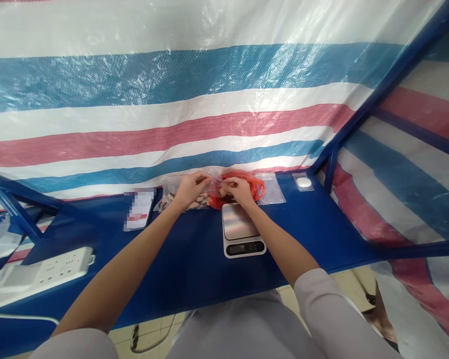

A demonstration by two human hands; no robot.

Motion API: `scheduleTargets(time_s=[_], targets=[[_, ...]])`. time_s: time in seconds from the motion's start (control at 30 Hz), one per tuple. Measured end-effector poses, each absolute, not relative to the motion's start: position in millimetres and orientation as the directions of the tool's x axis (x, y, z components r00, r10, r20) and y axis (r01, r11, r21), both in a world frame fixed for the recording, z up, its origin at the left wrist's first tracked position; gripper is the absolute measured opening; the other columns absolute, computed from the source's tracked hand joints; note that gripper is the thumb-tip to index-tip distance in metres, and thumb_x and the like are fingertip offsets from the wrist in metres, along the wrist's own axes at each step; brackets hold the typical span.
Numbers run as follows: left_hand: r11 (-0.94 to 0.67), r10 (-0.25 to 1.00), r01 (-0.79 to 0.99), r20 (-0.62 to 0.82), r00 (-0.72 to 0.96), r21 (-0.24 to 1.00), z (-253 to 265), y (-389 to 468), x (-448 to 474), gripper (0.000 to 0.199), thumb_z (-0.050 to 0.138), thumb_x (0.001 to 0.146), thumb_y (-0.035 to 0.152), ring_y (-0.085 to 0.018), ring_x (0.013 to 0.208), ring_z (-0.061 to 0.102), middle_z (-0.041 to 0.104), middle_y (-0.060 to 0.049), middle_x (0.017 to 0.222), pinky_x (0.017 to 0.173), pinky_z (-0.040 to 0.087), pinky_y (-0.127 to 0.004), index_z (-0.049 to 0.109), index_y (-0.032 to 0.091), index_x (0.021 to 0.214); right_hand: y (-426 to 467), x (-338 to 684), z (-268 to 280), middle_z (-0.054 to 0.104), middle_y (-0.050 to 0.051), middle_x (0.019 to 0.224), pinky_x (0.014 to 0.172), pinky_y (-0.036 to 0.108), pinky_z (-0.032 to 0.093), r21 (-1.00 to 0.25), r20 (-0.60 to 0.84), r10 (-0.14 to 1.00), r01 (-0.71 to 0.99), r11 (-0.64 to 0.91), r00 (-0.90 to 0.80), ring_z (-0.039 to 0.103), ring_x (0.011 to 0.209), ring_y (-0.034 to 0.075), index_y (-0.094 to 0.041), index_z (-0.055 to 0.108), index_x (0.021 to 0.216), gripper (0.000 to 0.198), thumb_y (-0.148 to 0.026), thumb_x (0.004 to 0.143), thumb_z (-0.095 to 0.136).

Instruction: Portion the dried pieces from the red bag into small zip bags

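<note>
Both hands are at the back of the blue table, pinching a small clear plastic bag [216,185] between them. My left hand [193,188] has its thumb and fingers closed on the left side of the bag. On the opposite side, my right hand [240,191] pinches it near a light brown piece; whether that piece is inside is hard to tell. Beneath my left hand lies a larger clear bag with several brown chunks [200,200]. A crumpled red plastic bag [260,187] sits behind and under my right hand. Just in front stands a kitchen scale [239,224].
A phone [140,208] lies left of the bags. To the right are a flat clear bag [273,189] and a white mouse-like object [304,182]. A white power strip [60,267] occupies the table's left end. Striped sheeting [172,119] and blue frame bars [381,80] surround the table.
</note>
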State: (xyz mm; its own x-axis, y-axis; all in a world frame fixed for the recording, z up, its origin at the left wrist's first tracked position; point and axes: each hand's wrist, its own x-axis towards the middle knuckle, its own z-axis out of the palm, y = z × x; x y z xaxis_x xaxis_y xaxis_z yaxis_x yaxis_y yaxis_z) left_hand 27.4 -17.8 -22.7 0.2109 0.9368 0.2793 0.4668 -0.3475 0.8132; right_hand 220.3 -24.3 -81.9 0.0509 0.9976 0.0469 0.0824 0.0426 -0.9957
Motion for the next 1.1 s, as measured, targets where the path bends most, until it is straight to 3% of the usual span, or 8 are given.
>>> scheduleTargets(time_s=[0.13,0.33,0.53,0.7,0.8,0.93,1.1], targets=[[-0.381,0.924,0.511,0.291,0.249,0.771,-22,-20,31,0.022,0.062,0.081,0.04,-0.02,0.07,0.063,0.073,-0.004,0.078,0.07,0.048,-0.03,0.071,0.02,0.079,-24,221,-84,0.073,-0.001,0.082,0.081,0.035,0.057,-0.985,0.076,0.995,0.163,0.064,0.067,0.067,0.079,0.019,-0.025,0.074,0.084,0.017,-0.017,0.069,0.073],[-0.383,0.923,0.566,0.293,0.248,0.73,-22,-18,26,0.02,0.06,0.083,0.038,-0.02,0.071,0.063,0.073,-0.004,0.078,0.07,0.047,-0.03,0.069,0.021,0.081,-24,224,-83,0.071,0.002,0.092,0.058,0.027,0.059,-0.996,-0.087,0.996,0.022,-0.087,-0.015,0.066,0.072,0.015,-0.022,0.072,0.101,0.032,-0.024,0.069,0.074],[-0.396,0.918,0.613,0.313,0.245,0.683,-22,-21,27,0.025,0.055,0.086,0.042,-0.019,0.07,0.064,0.073,-0.005,0.08,0.071,0.049,-0.032,0.066,0.02,0.087,-23,221,-81,0.07,0.001,0.087,0.05,0.021,0.058,-0.994,-0.101,0.995,0.048,-0.101,0.0,0.066,0.065,0.012,-0.02,0.072,0.09,0.017,-0.017,0.073,0.069],[-0.332,0.942,0.552,0.242,0.232,0.765,-26,-28,28,0.05,0.063,0.082,0.057,-0.021,0.073,0.069,0.074,-0.009,0.089,0.069,0.054,-0.032,0.066,0.015,0.109,-22,220,-85,0.069,0.0,0.083,0.049,0.02,0.058,-0.994,-0.103,0.995,-0.021,-0.104,-0.005,0.066,0.064,0.012,-0.02,0.07,0.091,0.016,-0.016,0.076,0.067],[-0.341,0.936,0.557,0.222,0.272,0.757,-31,-31,27,0.06,0.071,0.074,0.063,-0.021,0.076,0.069,0.075,-0.009,0.094,0.07,0.056,-0.031,0.069,0.016,0.112,-23,221,-84,0.069,0.0,0.078,0.048,0.02,0.057,-0.99,-0.128,0.992,-0.066,-0.128,-0.01,0.066,0.061,0.012,-0.019,0.069,0.092,0.016,-0.016,0.077,0.068],[-0.417,0.905,0.586,0.261,0.335,0.695,-33,-31,28,0.048,0.067,0.079,0.059,-0.022,0.08,0.07,0.077,-0.007,0.098,0.075,0.056,-0.031,0.074,0.018,0.103,-25,221,-79,0.071,0.001,0.083,0.05,0.02,0.058,-0.984,-0.15,0.988,-0.089,-0.151,-0.023,0.068,0.062,0.012,-0.019,0.07,0.092,0.017,-0.016,0.076,0.07],[-0.4,0.916,0.652,0.305,0.261,0.644,-31,-24,29,0.033,0.055,0.087,0.043,-0.023,0.079,0.069,0.078,-0.006,0.089,0.078,0.053,-0.032,0.077,0.019,0.091,-24,225,-75,0.073,0.002,0.081,0.053,0.022,0.058,-0.949,-0.236,0.97,-0.198,-0.244,-0.063,0.069,0.063,0.013,-0.019,0.07,0.095,0.025,-0.024,0.072,0.079]])
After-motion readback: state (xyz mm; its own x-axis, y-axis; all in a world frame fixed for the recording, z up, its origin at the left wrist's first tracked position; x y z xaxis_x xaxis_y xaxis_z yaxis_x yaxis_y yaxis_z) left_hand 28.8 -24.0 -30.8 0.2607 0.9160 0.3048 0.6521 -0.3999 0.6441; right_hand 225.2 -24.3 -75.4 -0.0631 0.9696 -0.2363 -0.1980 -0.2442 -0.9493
